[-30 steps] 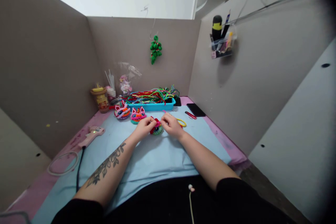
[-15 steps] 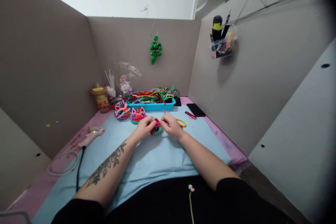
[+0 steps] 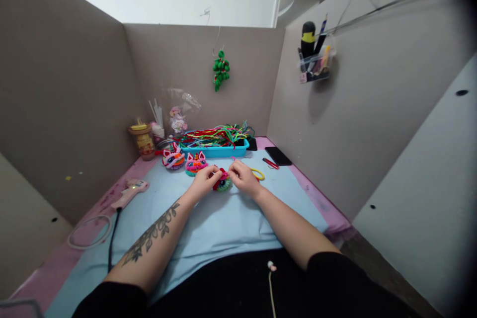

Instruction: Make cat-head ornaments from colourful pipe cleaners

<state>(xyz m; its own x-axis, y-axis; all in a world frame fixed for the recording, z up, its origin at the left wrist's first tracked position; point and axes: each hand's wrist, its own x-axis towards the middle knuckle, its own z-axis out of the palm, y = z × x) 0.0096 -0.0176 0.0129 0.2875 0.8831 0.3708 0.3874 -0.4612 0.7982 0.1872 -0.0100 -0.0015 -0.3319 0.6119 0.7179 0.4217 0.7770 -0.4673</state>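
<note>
Between my two hands is a small red and green pipe-cleaner figure [image 3: 223,184] with a dark eye, standing on the blue cloth. My left hand [image 3: 207,179] pinches its red upper part from the left. From the right, my right hand [image 3: 241,176] pinches at the same top part, its fingertips close to the left ones. The fingers hide much of the figure's top. Just left of my left hand sits a pink and orange unicorn-like head [image 3: 196,163], and beyond it a similar eared head [image 3: 173,157]. A yellow ring-shaped handle [image 3: 258,174] shows behind my right hand.
A blue tray [image 3: 212,152] heaped with coloured pipe cleaners stands at the back. To its right lie a red cutter [image 3: 271,163] and a black phone [image 3: 278,156]. A pink glue gun [image 3: 131,192] with a black cord and a lidded cup [image 3: 142,142] are on the left.
</note>
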